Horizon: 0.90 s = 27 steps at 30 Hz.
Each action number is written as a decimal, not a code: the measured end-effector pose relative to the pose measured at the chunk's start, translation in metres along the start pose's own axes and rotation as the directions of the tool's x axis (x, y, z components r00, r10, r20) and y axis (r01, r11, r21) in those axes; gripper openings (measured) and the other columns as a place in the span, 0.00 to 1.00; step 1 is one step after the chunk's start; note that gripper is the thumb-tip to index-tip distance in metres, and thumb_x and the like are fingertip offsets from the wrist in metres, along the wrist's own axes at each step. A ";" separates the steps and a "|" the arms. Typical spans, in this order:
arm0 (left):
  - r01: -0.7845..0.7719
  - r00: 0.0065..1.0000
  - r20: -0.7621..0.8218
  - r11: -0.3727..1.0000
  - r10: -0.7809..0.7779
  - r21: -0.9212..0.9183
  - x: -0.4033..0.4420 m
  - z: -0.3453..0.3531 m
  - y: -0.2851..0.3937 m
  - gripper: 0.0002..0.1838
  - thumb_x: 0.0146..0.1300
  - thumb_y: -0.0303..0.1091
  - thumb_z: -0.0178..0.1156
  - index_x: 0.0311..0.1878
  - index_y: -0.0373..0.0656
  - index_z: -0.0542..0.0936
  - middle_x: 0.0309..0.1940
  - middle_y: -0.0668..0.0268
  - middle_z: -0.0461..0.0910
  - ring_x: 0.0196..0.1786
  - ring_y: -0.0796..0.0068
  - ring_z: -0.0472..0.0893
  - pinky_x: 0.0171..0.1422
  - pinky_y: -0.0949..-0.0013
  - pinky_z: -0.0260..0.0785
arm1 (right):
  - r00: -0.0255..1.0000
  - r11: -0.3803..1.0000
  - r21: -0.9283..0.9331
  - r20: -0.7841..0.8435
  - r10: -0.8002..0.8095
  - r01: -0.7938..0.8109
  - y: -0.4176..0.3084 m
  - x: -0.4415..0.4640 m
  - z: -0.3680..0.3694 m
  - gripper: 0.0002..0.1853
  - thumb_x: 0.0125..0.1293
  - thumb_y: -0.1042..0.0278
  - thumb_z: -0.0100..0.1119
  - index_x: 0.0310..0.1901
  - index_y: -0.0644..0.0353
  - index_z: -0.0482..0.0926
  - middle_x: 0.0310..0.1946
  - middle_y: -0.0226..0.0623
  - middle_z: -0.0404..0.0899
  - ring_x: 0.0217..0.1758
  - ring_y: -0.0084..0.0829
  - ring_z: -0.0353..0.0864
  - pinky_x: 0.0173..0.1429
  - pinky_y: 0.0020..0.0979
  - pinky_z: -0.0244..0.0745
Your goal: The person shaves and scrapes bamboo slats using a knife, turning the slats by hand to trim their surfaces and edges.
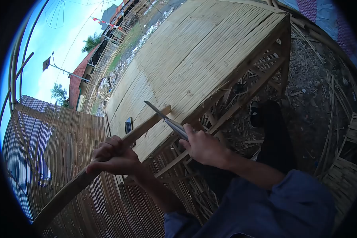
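Note:
My left hand (117, 156) is wrapped round a long bamboo strip (67, 192), which slants from the lower left up to the table. The strip's far end rests on or just above the slatted bamboo tabletop (194, 63). In my right hand (204, 144) is a knife (174, 125), its fingers closed round the handle. The blade points up and left and crosses the strip near its far end; whether the edge touches the wood I cannot tell. A dark phone-like object (128, 125) lies on the tabletop beside the strip.
A woven bamboo screen (55, 146) hangs at the left. Under the table are wooden braces (250, 95). Bamboo scraps and loose strips (331, 95) litter the ground at right, near my shoe (255, 113). Beyond stand a bamboo fence and red-roofed buildings (79, 75).

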State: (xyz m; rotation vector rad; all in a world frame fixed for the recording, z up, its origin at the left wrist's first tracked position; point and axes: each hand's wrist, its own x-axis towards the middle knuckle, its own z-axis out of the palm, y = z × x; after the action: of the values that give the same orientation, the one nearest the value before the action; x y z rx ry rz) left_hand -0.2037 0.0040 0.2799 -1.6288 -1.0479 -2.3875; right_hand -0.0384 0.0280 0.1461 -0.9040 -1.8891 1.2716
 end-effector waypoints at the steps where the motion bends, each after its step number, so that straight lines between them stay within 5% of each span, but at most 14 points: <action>1: 0.020 0.999 0.044 0.999 -0.018 -0.038 0.003 -0.001 0.000 0.35 0.64 0.74 0.34 0.18 0.51 0.57 0.12 0.75 0.51 0.15 0.83 0.54 0.20 0.77 0.51 | 0.996 0.996 0.012 -0.006 -0.087 0.087 -0.007 -0.005 0.002 0.21 0.70 0.58 0.52 0.52 0.67 0.61 0.22 0.59 0.77 0.30 0.60 0.81 0.32 0.53 0.78; 4: 0.048 0.995 0.089 0.995 -0.040 -0.092 0.005 -0.005 -0.001 0.35 0.63 0.75 0.33 0.18 0.51 0.56 0.12 0.75 0.50 0.16 0.83 0.54 0.21 0.77 0.52 | 0.957 0.957 0.012 -0.015 -0.289 0.289 -0.011 -0.017 0.012 0.18 0.71 0.60 0.51 0.50 0.68 0.62 0.24 0.59 0.78 0.34 0.60 0.81 0.33 0.52 0.80; 8: 0.027 0.998 0.067 0.996 -0.022 -0.085 -0.008 -0.005 0.005 0.35 0.64 0.74 0.35 0.17 0.51 0.58 0.14 0.75 0.51 0.17 0.83 0.54 0.22 0.75 0.52 | 0.998 0.998 0.024 0.001 0.064 -0.064 0.019 -0.002 -0.008 0.15 0.71 0.61 0.50 0.45 0.66 0.62 0.22 0.60 0.78 0.33 0.60 0.81 0.33 0.54 0.79; 15: 0.007 0.999 0.055 0.987 0.002 -0.161 -0.014 -0.004 0.007 0.36 0.62 0.76 0.34 0.18 0.51 0.55 0.15 0.75 0.49 0.19 0.81 0.52 0.23 0.75 0.47 | 0.990 0.991 0.028 0.056 -0.132 0.130 -0.008 -0.013 0.004 0.17 0.72 0.59 0.48 0.48 0.66 0.60 0.20 0.58 0.77 0.31 0.60 0.81 0.33 0.54 0.80; 17: -0.011 0.997 0.069 0.987 0.023 -0.159 -0.021 -0.015 0.005 0.37 0.61 0.77 0.32 0.19 0.50 0.53 0.16 0.75 0.49 0.19 0.81 0.50 0.22 0.74 0.45 | 0.992 0.992 0.076 0.079 0.098 -0.104 0.016 0.001 0.000 0.19 0.72 0.59 0.48 0.50 0.68 0.60 0.21 0.59 0.77 0.32 0.60 0.81 0.31 0.52 0.79; 19: -0.054 0.990 0.113 0.975 0.080 -0.214 -0.033 -0.019 0.006 0.37 0.61 0.78 0.31 0.19 0.50 0.53 0.16 0.75 0.48 0.19 0.81 0.50 0.23 0.74 0.43 | 0.977 0.983 0.076 0.149 0.155 -0.168 0.005 0.002 -0.025 0.19 0.72 0.59 0.48 0.49 0.69 0.60 0.22 0.60 0.78 0.33 0.59 0.82 0.32 0.52 0.79; 21: -0.069 0.977 0.174 0.960 0.119 -0.270 -0.040 -0.026 0.007 0.37 0.61 0.78 0.30 0.19 0.50 0.53 0.16 0.74 0.48 0.19 0.81 0.49 0.23 0.73 0.43 | 0.979 0.997 -0.064 0.194 0.060 -0.048 -0.018 -0.010 -0.031 0.19 0.72 0.59 0.49 0.49 0.68 0.61 0.23 0.58 0.79 0.32 0.59 0.82 0.32 0.51 0.80; 25: -0.061 0.997 0.031 0.964 0.072 -0.259 -0.045 -0.029 0.010 0.36 0.62 0.77 0.31 0.19 0.51 0.52 0.16 0.74 0.48 0.19 0.81 0.48 0.25 0.72 0.44 | 0.982 0.971 -0.184 0.138 -0.128 0.152 -0.009 -0.009 -0.002 0.18 0.71 0.58 0.50 0.49 0.66 0.62 0.22 0.56 0.79 0.30 0.56 0.83 0.30 0.50 0.81; 27: -0.068 0.998 -0.014 0.975 0.066 -0.214 -0.045 -0.034 0.010 0.36 0.62 0.77 0.31 0.19 0.51 0.52 0.16 0.74 0.48 0.19 0.81 0.48 0.25 0.72 0.44 | 0.996 0.983 -0.176 0.061 0.070 -0.058 0.012 0.010 -0.006 0.18 0.72 0.60 0.49 0.48 0.69 0.64 0.23 0.54 0.80 0.31 0.55 0.84 0.31 0.50 0.82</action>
State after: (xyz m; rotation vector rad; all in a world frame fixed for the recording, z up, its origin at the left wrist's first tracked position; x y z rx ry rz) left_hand -0.2075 -0.0367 0.2401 -1.6880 -0.7427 -2.5338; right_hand -0.0366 0.0431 0.1382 -1.0310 -2.0642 1.2015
